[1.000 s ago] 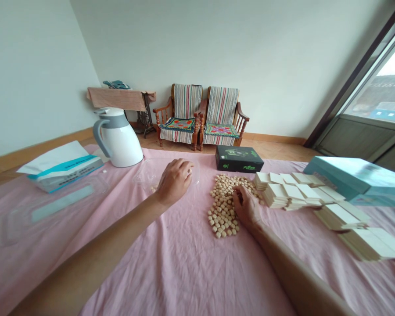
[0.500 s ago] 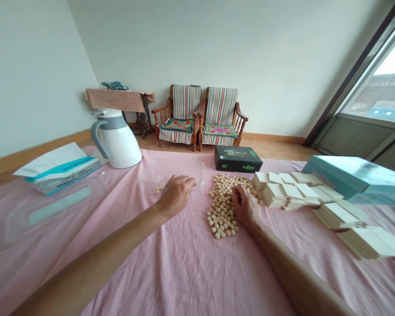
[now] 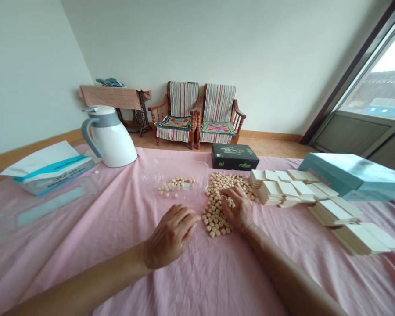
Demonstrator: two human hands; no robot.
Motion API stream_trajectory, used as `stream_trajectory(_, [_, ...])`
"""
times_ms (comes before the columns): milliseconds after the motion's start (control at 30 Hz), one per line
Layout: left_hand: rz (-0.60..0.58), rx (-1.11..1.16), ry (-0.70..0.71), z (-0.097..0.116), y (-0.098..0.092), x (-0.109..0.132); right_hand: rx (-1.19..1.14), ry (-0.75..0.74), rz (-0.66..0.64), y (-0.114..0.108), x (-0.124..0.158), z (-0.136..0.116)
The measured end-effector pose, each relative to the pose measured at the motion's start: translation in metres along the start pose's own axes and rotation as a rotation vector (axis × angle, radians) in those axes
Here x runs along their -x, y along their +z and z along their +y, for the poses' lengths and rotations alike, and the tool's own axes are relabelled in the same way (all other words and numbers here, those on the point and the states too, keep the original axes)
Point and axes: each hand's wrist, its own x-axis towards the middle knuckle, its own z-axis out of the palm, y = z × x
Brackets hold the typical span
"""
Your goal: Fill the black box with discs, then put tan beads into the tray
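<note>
A heap of small tan wooden cubes (image 3: 217,197) lies on the pink tablecloth (image 3: 118,219). My right hand (image 3: 237,208) rests on the heap's right side, fingers spread over the cubes. My left hand (image 3: 169,235) hovers over the cloth just left of the heap's near end, fingers curled loosely, with nothing visible in it. Behind it stands a clear plastic tray (image 3: 181,173) holding several cubes.
Stacks of pale wooden slats (image 3: 292,188) fan out to the right, toward a teal box (image 3: 352,175). A black box (image 3: 234,156) sits behind the heap. A white jug (image 3: 107,136), a white-and-blue packet (image 3: 49,166) and a clear lid (image 3: 42,206) are at the left.
My left hand has drawn back from the clear tray toward me, uncovering the cubes lying in it. My right hand has shifted slightly left on the heap.
</note>
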Motion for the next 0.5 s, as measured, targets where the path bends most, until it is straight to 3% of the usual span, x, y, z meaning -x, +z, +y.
stream_trajectory(167, [-0.008,0.071,-0.055,-0.006,0.011,0.016,0.019,-0.083,-0.163,-0.002,0.002,-0.014])
stream_trajectory(500, [-0.103,0.124,-0.137,-0.016,0.013,0.014,0.156,-0.055,-0.289,0.000,0.002,-0.017])
